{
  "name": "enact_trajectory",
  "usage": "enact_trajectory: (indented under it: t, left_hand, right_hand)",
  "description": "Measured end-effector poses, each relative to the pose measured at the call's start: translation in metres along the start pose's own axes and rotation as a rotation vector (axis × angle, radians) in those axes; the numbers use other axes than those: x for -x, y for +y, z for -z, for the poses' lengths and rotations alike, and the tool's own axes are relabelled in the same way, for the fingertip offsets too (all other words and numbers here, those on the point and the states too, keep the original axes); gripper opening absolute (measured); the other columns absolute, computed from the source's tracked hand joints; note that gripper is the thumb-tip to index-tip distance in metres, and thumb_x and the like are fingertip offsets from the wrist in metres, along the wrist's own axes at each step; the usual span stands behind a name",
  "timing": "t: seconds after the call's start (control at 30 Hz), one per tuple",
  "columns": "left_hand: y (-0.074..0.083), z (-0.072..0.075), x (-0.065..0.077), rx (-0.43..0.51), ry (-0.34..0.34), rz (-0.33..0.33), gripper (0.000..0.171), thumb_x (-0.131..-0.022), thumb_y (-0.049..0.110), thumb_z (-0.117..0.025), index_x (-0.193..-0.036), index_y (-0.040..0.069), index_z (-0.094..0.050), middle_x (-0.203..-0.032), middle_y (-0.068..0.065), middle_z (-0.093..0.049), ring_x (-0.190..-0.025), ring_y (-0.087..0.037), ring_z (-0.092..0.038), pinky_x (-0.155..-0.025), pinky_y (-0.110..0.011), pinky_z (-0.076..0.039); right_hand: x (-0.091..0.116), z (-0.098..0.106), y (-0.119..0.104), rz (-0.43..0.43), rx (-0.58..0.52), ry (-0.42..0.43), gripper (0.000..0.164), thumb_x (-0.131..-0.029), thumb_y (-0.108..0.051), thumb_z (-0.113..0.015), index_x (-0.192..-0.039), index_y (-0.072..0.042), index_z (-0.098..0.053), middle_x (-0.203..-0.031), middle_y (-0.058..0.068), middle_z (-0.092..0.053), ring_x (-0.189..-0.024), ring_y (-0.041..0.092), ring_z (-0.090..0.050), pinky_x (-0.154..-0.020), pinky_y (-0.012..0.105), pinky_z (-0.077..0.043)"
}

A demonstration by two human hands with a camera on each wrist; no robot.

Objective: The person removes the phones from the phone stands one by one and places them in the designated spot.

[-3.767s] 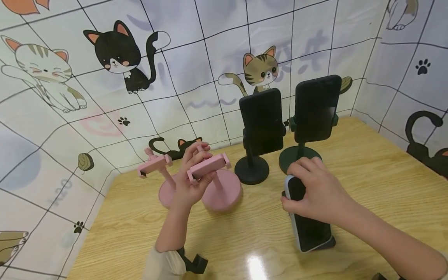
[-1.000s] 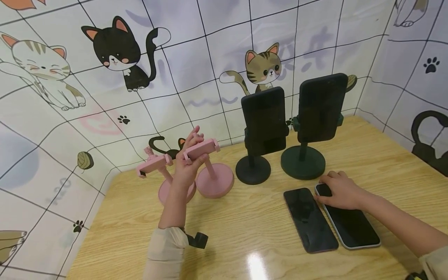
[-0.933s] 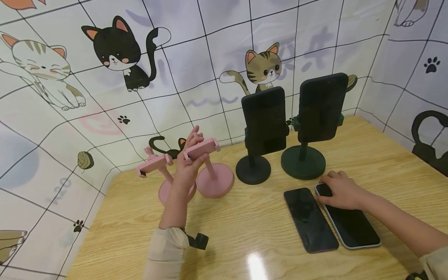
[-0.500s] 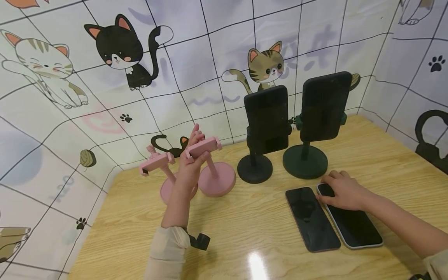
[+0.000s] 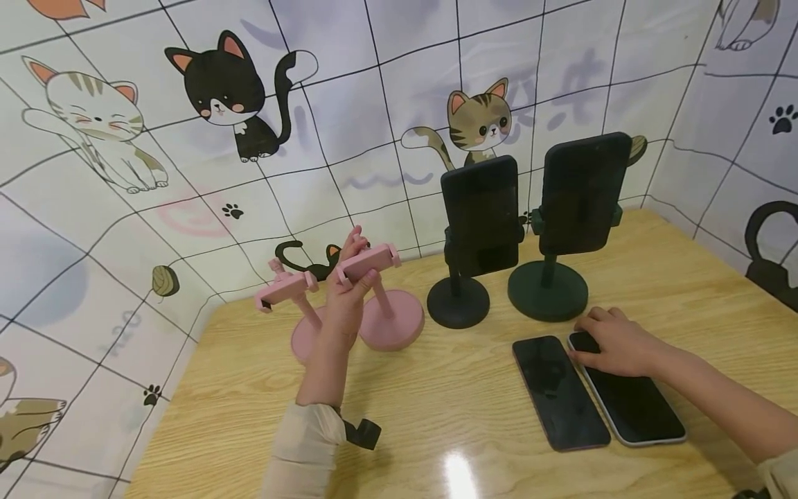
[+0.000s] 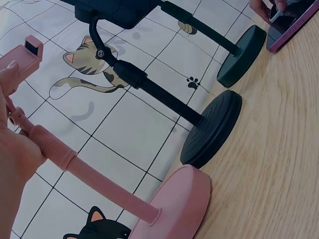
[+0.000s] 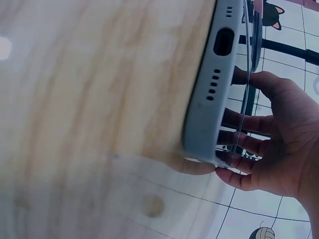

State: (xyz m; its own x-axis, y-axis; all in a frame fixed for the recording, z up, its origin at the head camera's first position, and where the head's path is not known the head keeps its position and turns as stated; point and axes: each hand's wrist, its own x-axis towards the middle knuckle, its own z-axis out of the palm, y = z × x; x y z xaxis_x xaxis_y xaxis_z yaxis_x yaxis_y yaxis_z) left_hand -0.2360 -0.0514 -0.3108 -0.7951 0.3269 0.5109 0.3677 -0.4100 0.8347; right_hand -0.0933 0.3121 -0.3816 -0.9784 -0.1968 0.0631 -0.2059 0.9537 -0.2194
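Note:
With thumb and fingers curled round the clamp head, my left hand (image 5: 343, 305) holds a pink phone stand (image 5: 393, 322). In the left wrist view that stand's round base (image 6: 174, 204) is on the table. My right hand (image 5: 620, 346) grips the upper end of a phone in a pale case (image 5: 642, 412), thumb on its left edge. The right wrist view shows the phone's port end (image 7: 209, 94) nearest, with the fingers (image 7: 249, 144) beyond. A second dark phone (image 5: 561, 395) lies flat just left of it. Both screens are dark.
A second pink stand (image 5: 285, 290), its clamp holding no phone, stands behind my left forearm. A black stand (image 5: 458, 305) and a dark green stand (image 5: 547, 294) each hold an upright phone. Cat-print cloth (image 5: 374, 125) backs the wooden table (image 5: 424, 416).
Earlier, my right hand held the two phones together, tilted; now they lie side by side. My left hand and its pink stand have shifted slightly back. The last second shows only slight camera motion.

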Motion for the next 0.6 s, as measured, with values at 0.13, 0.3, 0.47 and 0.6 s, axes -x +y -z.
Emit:
enact_trajectory:
  t: [0.13, 0.3, 0.47, 0.6]
  left_hand:
    - [-0.006, -0.003, 0.000, 0.086, 0.056, -0.069, 0.040, -0.076, 0.008, -0.069, -0.113, 0.023, -0.063, -0.144, -0.005, -0.030, -0.133, -0.020, -0.024, -0.101, -0.029, -0.031]
    - [-0.011, -0.006, 0.000, 0.207, 0.131, -0.110, 0.041, -0.067, 0.009, -0.076, -0.107, 0.019, -0.067, -0.137, -0.004, -0.041, -0.131, -0.025, -0.028, -0.101, -0.029, -0.033]
    - [-0.013, -0.009, 0.002, 0.242, 0.199, -0.147, 0.038, -0.066, 0.008, -0.077, -0.102, 0.016, -0.069, -0.129, -0.006, -0.048, -0.126, -0.026, -0.037, -0.100, -0.031, -0.034]
    - [-0.014, -0.011, 0.008, 0.202, 0.274, -0.129, 0.037, -0.067, 0.005, -0.077, -0.101, 0.014, -0.068, -0.116, -0.004, -0.058, -0.113, -0.020, -0.051, -0.091, -0.028, -0.043]
  right_hand:
    - [0.000, 0.003, 0.000, 0.021, 0.016, -0.020, 0.043, -0.074, -0.036, -0.070, -0.094, 0.001, -0.063, -0.088, 0.013, -0.054, -0.076, 0.031, -0.050, -0.064, 0.045, -0.044]
    - [-0.002, 0.005, -0.004, 0.025, 0.024, -0.050, 0.043, -0.075, -0.035, -0.069, -0.096, 0.001, -0.062, -0.090, 0.014, -0.055, -0.077, 0.033, -0.051, -0.065, 0.046, -0.045]
    - [-0.002, 0.008, -0.005, 0.013, 0.024, -0.089, 0.043, -0.075, -0.035, -0.069, -0.099, 0.000, -0.061, -0.091, 0.016, -0.054, -0.077, 0.034, -0.051, -0.061, 0.046, -0.046]
    - [-0.002, 0.010, -0.005, -0.004, 0.032, -0.120, 0.046, -0.075, -0.037, -0.069, -0.101, 0.000, -0.060, -0.093, 0.017, -0.053, -0.079, 0.036, -0.051, -0.059, 0.048, -0.045]
